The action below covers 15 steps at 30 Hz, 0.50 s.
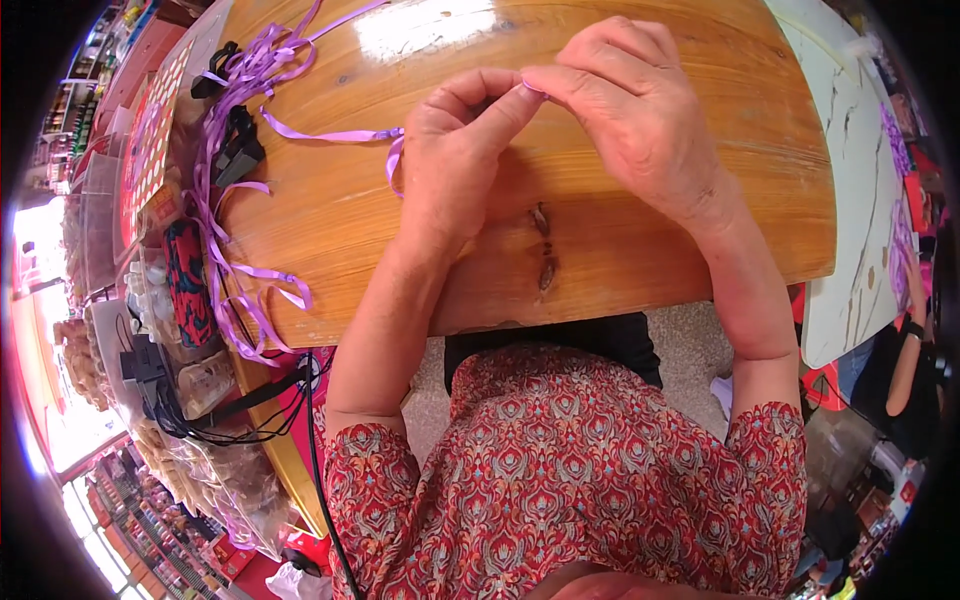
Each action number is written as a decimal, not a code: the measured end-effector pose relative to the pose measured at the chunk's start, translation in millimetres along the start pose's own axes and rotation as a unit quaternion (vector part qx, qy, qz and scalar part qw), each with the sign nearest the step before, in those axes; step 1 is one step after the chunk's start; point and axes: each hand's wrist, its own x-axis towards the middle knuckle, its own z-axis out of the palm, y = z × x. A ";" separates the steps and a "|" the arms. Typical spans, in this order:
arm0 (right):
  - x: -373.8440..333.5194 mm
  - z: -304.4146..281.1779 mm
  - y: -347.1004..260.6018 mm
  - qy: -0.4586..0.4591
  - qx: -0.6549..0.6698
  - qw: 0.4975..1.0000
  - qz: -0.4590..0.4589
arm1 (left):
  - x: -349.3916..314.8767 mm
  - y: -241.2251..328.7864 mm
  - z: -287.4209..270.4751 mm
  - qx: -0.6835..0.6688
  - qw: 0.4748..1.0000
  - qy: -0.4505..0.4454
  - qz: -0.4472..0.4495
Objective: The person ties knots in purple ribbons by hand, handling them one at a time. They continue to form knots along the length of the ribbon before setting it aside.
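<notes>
Over wooden table (620, 270), purple ribbon (535, 88), between left grip (457, 150) and right grip (635, 120)

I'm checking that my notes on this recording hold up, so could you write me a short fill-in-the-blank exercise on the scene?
1. The left hand and right hand meet over a tabletop made of ____.
2. A ribbon strand reaches across to the ____ hand.
3. The ribbon pile near the table's edge is coloured ____.
4. The person's patterned shirt is mainly ____.

Missing words: wood; left; purple; red.
</notes>
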 end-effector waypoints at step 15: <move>2.4 -12.1 15.4 0.043 0.051 0.997 0.029 | 5.4 1.7 0.0 0.003 0.997 -0.070 -0.044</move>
